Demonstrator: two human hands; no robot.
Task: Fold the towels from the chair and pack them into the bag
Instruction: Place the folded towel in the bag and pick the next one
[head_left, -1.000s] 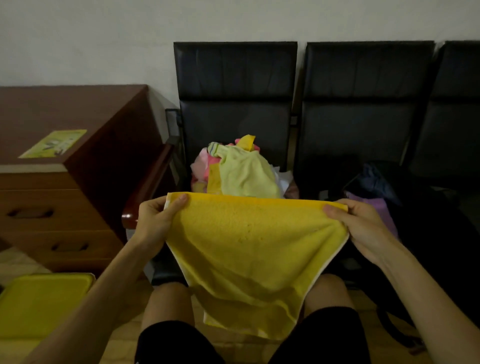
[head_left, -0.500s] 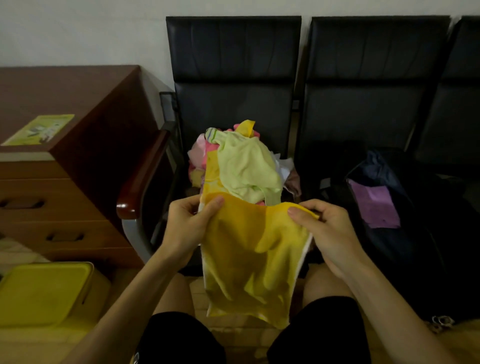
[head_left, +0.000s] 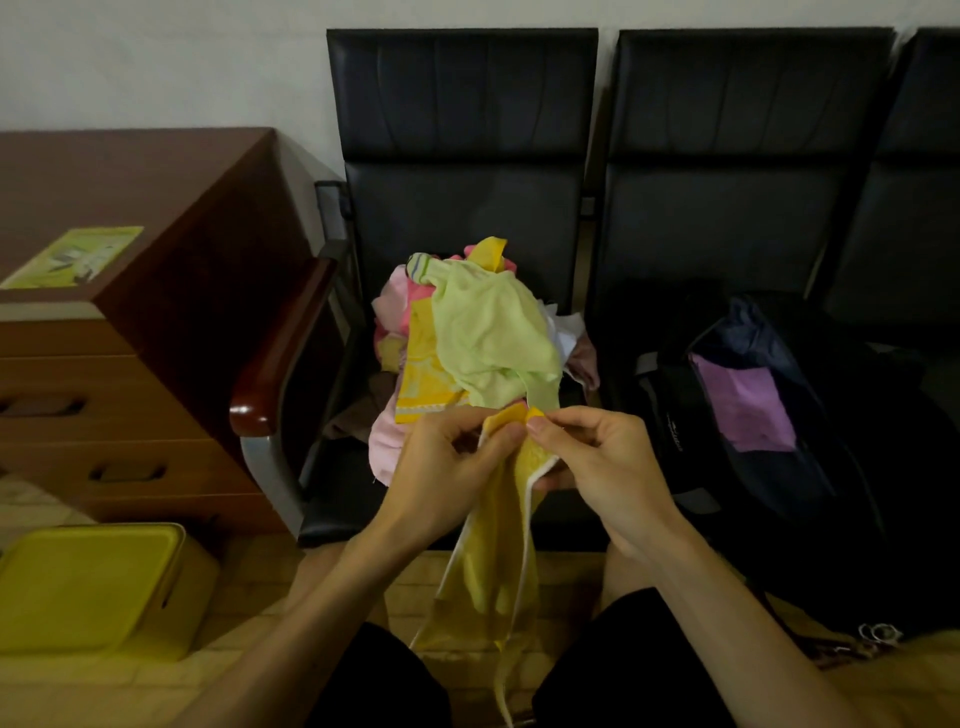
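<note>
A yellow towel (head_left: 488, 561) with a white edge hangs doubled between my knees. My left hand (head_left: 447, 467) and my right hand (head_left: 592, 457) pinch its top corners, held together just in front of the chair. Behind them a heap of towels (head_left: 478, 338), pale green on top with pink and yellow beneath, lies on the seat of the black chair (head_left: 457, 156). To the right an open dark bag (head_left: 779, 415) rests on the neighbouring seat, with a folded purple towel (head_left: 743, 410) inside.
A brown wooden desk (head_left: 130, 322) with drawers stands at the left, beside the chair's wooden armrest (head_left: 280, 348). A yellow plastic box (head_left: 93, 587) sits on the floor at lower left. More black chairs (head_left: 748, 156) line the wall.
My hands have come together, bringing the towel's two top corners to meet. The towel went from spread wide to folded in half and hanging narrow.
</note>
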